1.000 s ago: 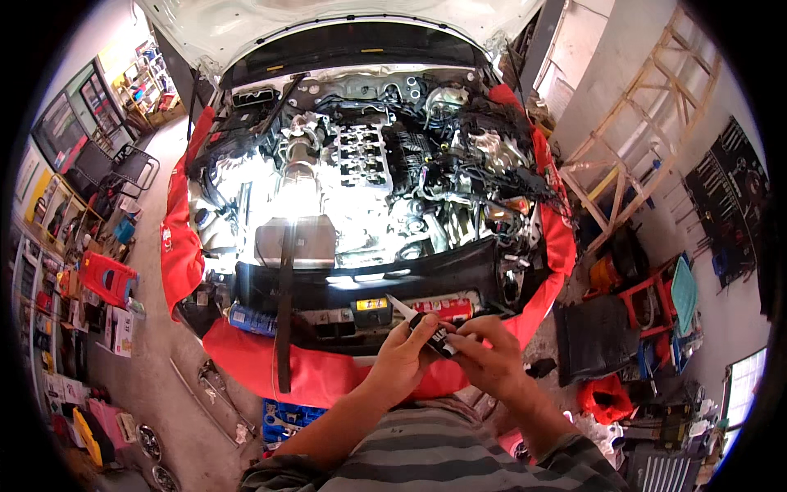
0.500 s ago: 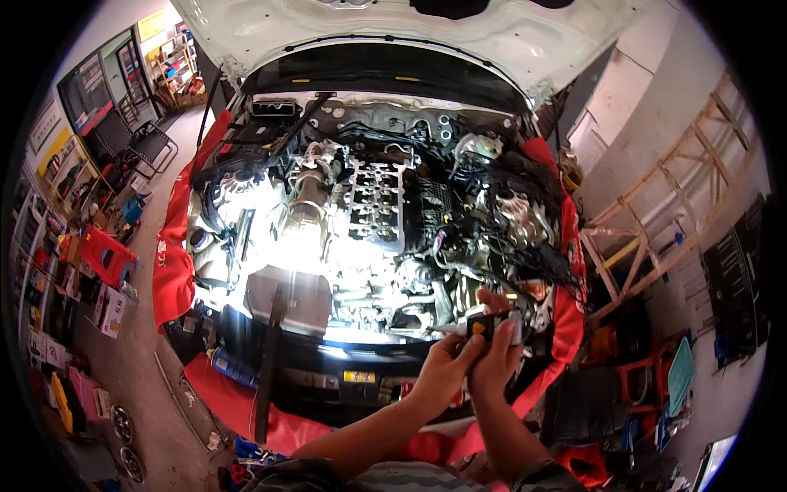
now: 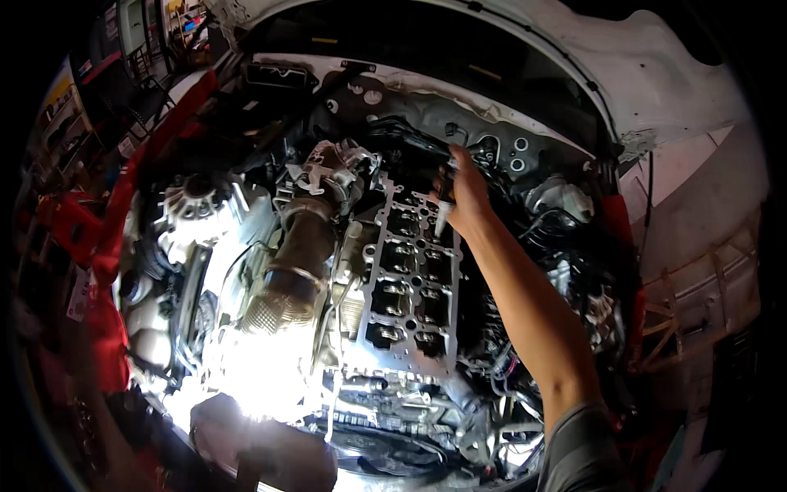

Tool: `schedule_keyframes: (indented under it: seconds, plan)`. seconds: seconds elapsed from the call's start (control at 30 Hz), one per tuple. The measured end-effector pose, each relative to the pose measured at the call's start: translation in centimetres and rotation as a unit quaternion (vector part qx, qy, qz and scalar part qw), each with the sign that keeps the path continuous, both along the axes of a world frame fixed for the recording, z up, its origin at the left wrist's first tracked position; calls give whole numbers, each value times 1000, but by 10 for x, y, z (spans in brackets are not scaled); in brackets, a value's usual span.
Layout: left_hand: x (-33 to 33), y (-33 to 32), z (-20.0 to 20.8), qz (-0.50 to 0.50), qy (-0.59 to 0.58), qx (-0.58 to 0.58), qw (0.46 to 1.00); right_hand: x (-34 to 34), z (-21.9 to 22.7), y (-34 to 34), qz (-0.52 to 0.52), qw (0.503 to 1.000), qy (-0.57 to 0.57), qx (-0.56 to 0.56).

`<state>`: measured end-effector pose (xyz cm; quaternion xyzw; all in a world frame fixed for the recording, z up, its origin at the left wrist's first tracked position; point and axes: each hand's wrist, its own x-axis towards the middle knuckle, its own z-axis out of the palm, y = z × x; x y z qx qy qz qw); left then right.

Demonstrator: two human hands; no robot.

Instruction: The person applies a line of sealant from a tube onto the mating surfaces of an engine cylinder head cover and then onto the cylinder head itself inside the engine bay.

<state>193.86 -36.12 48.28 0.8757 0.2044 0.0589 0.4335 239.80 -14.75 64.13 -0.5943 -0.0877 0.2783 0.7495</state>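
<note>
Under the raised white metal hood (image 3: 639, 78), our rectangular silver metal engine frame (image 3: 406, 357) lay uncovered with its dark openings exposed; we could make out nothing laid along its rims, so we could not tell how much was done or left. Our bare right hand (image 3: 469, 195) was over the frame's far right edge, its fingers wrapped around the slim black tube with a pale tapered nozzle (image 3: 447, 182), which slanted down toward that edge. Our left hand was out of view, its fingers' state unknown.
</note>
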Motion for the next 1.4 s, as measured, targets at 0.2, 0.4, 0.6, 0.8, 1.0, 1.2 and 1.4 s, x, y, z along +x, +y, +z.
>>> schedule_keyframes:
  seconds: [0.2, 0.4, 0.6, 0.8, 1.0, 1.2, 1.4]
  plan:
    - [45, 33, -37, 67, -90, 121, 986, 63, -77, 126, 49, 998, -45, 13]
    - [69, 43, -59, 85, -113, 159, 977, 99, -115, 159, 47, 996, -77, 16]
    - [78, 42, -68, 99, -116, 186, 971, 102, -128, 163, 31, 994, -98, 44]
    - [80, 42, -70, 113, -121, 202, 965, 107, -133, 166, 17, 992, -85, 89]
    - [70, 39, -57, 120, -122, 213, 962, 90, -119, 160, -22, 991, -82, 103]
    - [45, -2, -21, 103, -163, 185, 964, 59, -25, 50, 234, 965, -115, 15]
    - [8, -11, 51, 14, -133, 190, 973, -43, 53, -168, 291, 912, -263, -116]
